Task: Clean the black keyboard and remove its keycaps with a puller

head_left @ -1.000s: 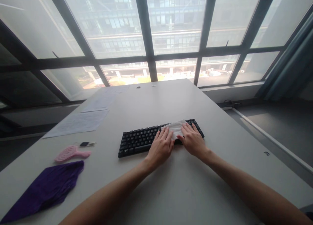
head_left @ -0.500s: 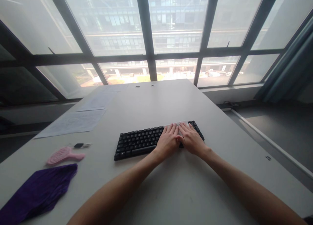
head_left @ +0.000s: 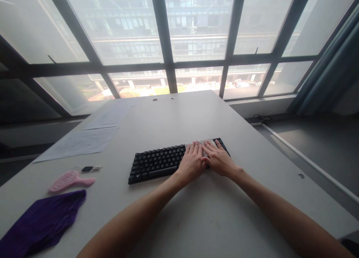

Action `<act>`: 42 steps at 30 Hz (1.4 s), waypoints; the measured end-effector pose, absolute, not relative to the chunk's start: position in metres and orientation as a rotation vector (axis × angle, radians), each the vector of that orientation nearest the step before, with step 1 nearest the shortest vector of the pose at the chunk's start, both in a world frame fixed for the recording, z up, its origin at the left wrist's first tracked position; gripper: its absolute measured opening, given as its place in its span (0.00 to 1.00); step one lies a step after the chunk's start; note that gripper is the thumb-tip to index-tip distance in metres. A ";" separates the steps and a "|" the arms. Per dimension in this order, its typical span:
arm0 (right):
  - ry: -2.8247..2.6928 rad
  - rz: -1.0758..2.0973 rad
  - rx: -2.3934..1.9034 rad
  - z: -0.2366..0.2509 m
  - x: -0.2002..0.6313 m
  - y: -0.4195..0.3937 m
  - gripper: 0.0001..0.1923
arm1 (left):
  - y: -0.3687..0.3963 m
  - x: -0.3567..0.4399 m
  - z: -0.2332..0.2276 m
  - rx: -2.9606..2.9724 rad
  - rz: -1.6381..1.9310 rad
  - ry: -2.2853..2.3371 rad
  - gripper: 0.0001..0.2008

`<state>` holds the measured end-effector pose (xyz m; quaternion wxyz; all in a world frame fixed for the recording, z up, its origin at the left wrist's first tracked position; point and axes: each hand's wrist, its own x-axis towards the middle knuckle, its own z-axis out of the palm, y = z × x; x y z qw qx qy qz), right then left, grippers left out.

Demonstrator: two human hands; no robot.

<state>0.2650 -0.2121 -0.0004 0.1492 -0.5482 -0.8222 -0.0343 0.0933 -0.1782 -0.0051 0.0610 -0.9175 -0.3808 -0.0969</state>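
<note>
Your left hand (head_left: 193, 161) and right hand (head_left: 218, 160) lie flat, fingers spread, pressing a white wipe (head_left: 204, 143) onto the right end of the keyboard (head_left: 157, 162), whose long axis runs leftward across the worktop (head_left: 179, 116).

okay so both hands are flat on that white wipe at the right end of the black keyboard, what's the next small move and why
Probably slide the wipe leftward along the keyboard. Both the left hand and the right hand press it over the right-end keys only, while the rows to the left lie uncovered.
</note>
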 end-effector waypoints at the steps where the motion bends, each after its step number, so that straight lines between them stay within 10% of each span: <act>1: -2.361 -0.094 -1.571 -0.001 0.265 -0.212 0.37 | -0.178 0.093 -0.005 -2.776 -0.297 -1.152 0.34; 42: -2.282 -0.010 -1.547 0.002 0.253 -0.220 0.42 | -0.184 0.083 0.000 -2.865 -0.416 -1.095 0.36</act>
